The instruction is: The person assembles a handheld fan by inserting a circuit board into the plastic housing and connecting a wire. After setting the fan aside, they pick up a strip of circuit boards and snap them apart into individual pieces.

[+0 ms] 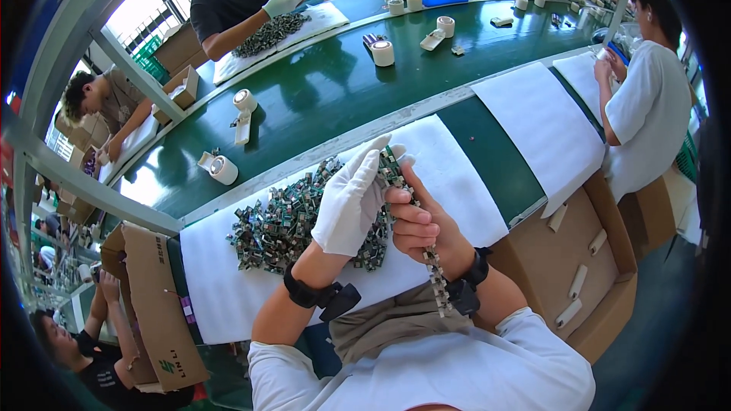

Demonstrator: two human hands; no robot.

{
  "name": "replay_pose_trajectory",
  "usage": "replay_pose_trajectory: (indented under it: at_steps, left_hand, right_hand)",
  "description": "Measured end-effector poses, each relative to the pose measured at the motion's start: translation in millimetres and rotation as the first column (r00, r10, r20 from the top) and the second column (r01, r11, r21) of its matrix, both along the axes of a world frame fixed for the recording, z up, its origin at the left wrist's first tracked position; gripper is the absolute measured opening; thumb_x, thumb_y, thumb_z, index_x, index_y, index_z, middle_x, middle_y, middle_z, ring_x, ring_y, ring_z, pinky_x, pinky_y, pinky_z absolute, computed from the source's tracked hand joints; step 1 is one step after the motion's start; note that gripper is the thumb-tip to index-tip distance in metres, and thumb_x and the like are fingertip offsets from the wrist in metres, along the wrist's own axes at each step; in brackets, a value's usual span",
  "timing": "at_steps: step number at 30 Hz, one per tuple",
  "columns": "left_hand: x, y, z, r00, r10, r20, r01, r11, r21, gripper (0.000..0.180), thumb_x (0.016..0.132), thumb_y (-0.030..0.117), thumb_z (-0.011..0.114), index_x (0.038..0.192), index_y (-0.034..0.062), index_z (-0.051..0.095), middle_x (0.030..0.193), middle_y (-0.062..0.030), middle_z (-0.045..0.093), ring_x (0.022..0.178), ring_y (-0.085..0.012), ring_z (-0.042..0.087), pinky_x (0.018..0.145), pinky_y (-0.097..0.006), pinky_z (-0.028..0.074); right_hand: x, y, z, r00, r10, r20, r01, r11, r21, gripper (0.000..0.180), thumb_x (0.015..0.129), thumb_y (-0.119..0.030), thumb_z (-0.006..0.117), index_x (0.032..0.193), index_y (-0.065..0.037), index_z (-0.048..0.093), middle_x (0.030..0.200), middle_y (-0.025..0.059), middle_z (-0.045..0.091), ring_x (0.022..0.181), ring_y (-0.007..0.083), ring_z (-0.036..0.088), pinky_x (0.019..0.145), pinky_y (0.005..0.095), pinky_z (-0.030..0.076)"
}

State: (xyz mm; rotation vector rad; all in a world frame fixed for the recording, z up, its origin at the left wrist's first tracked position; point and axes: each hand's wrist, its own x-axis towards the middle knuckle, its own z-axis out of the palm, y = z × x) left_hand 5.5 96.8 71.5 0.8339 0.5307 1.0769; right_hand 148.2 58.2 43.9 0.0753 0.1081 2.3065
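My left hand [349, 205], in a white glove, is closed at the top end of a strip of small green circuit boards [437, 281] with metal parts. My bare right hand [426, 228] grips the same strip just below, its fingers wrapped round it. The strip's lower end hangs past my right wrist toward my lap. Under and left of my gloved hand lies a loose pile of similar small circuit boards [278, 221] on a white foam mat [461, 183]. The fingertips of my left hand partly hide the strip's upper end.
Beyond the mat runs a green conveyor belt [320, 68] carrying white cylinders [383, 53] with flaps. An open cardboard box [525, 274] with several white pieces stands at my right, another box [164, 304] at my left. Co-workers sit around the line; a metal post [137, 72] rises at left.
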Motion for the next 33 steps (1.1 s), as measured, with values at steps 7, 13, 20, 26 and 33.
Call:
replay_pose_trajectory:
  at_steps: [7, 13, 20, 26, 33]
  left_hand:
    - [-4, 0, -10, 0.989, -0.042, 0.142, 0.037, 0.999, 0.036, 0.047, 0.107, 0.021, 0.048, 0.146, -0.0035, 0.041, 0.136, -0.0191, 0.057, 0.116, -0.0264, 0.061, 0.1, -0.037, 0.05]
    - [1, 0, -1, 0.992, 0.025, -0.12, -0.032, 0.998, -0.061, 0.046, 0.107, 0.023, 0.048, 0.145, -0.0026, 0.043, 0.135, -0.0167, 0.057, 0.11, -0.0224, 0.062, 0.095, -0.034, 0.052]
    - [-1, 2, -6, 0.999, -0.034, 0.029, 0.034, 0.999, -0.003, 0.045, 0.105, 0.025, 0.052, 0.142, -0.0006, 0.048, 0.128, -0.0109, 0.062, 0.095, -0.0108, 0.063, 0.08, -0.024, 0.054]
    - [-11, 3, 1, 0.93, -0.068, -0.362, 0.096, 0.994, 0.059, 0.047, 0.102, 0.022, 0.061, 0.142, 0.0011, 0.05, 0.128, -0.0081, 0.062, 0.096, -0.0066, 0.059, 0.08, -0.02, 0.05]
    - [-6, 6, -7, 0.988, -0.069, -0.136, 0.088, 0.987, 0.136, 0.047, 0.101, 0.021, 0.062, 0.142, 0.0012, 0.05, 0.128, -0.0076, 0.062, 0.093, -0.0044, 0.058, 0.076, -0.018, 0.05]
  right_hand:
    - [-5, 0, 1, 0.994, -0.032, -0.107, 0.034, 0.999, 0.017, 0.052, 0.107, -0.05, 0.035, 0.088, -0.005, 0.053, 0.054, -0.0007, 0.05, 0.037, 0.0083, 0.046, 0.032, 0.0213, 0.039]
    - [-11, 0, 10, 0.933, -0.084, 0.351, 0.067, 0.996, 0.059, 0.049, 0.107, -0.049, 0.038, 0.09, -0.006, 0.054, 0.056, -0.001, 0.05, 0.039, 0.0077, 0.045, 0.035, 0.0212, 0.038]
    - [-9, -1, -6, 0.916, -0.031, -0.399, -0.03, 0.989, -0.144, 0.046, 0.106, -0.05, 0.042, 0.091, -0.008, 0.055, 0.059, -0.0028, 0.049, 0.041, 0.0049, 0.042, 0.038, 0.0196, 0.034]
    - [-12, 2, -12, 0.97, -0.131, 0.203, 0.124, 0.991, 0.049, 0.049, 0.107, -0.047, 0.04, 0.093, -0.003, 0.056, 0.063, 0.0026, 0.055, 0.044, 0.0079, 0.05, 0.039, 0.0209, 0.042]
    - [-10, 0, -9, 0.996, -0.064, 0.062, 0.068, 0.996, -0.066, 0.055, 0.103, -0.059, 0.04, 0.087, -0.008, 0.055, 0.056, -0.0043, 0.044, 0.038, 0.0026, 0.035, 0.034, 0.018, 0.028]
